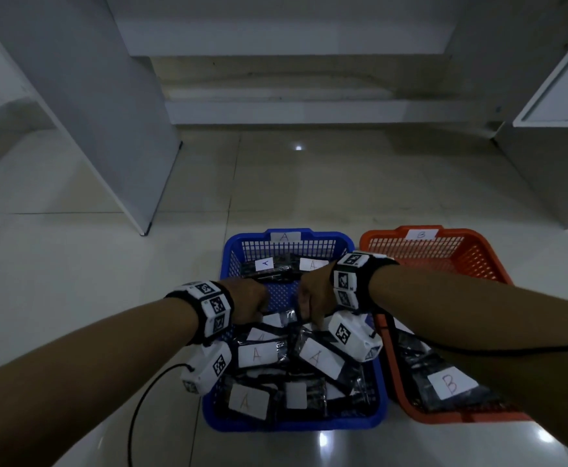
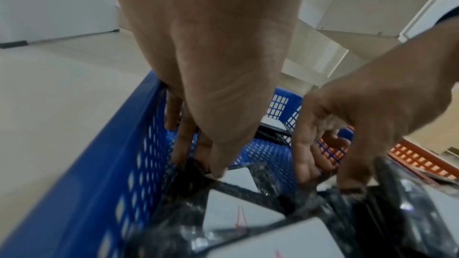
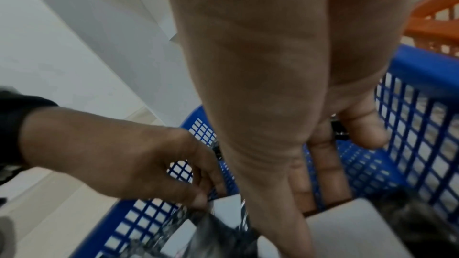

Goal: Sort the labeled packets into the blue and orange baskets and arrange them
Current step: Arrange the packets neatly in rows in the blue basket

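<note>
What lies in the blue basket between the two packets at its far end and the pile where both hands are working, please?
In the head view, only bare perforated floor of the blue basket lies between the far packets and the near pile.

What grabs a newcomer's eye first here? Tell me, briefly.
Two bright baskets side by side on the pale floor: the blue basket, heaped with dark packets labelled A, and the orange basket to its right. The left hand and right hand meet over the blue one, fingers down among the packets.
</note>
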